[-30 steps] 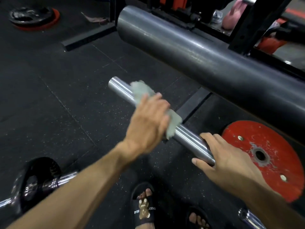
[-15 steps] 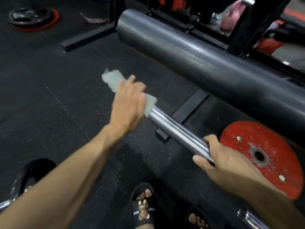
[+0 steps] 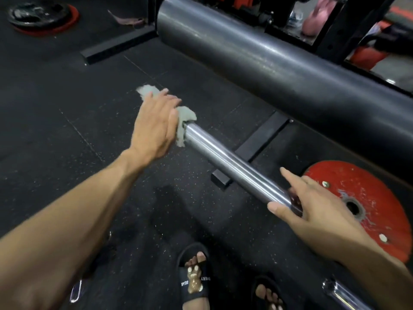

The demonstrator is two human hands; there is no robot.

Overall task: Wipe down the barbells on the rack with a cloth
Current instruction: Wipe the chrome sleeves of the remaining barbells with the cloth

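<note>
**Both hands on the barbell sleeve, cloth at its far end**

Left hand [image 3: 156,126] wraps a pale grey-green cloth [image 3: 185,120] over the far end of the chrome barbell sleeve [image 3: 230,164], fingers curled down around cloth and metal together. A loose corner of the cloth sticks out beyond the knuckles, and another fold bunches against the bare steel just beside the hand. Right hand [image 3: 312,206] is at the near end of the same sleeve, with the thumb below it and the index finger stretched along its top; the remaining fingers lie behind the bar, so how firmly they close on it cannot be told.

The sleeve runs diagonally from upper left to lower right, above the dark rubber floor [image 3: 55,130]. Behind it lies a thick dark cylinder [image 3: 279,61], roughly parallel. A worn red weight plate [image 3: 368,198] sits flat on the floor to the right of the right hand. Two feet in black slides [image 3: 194,280] stand below the bar. More plates [image 3: 42,15] lie far off at upper left.
</note>
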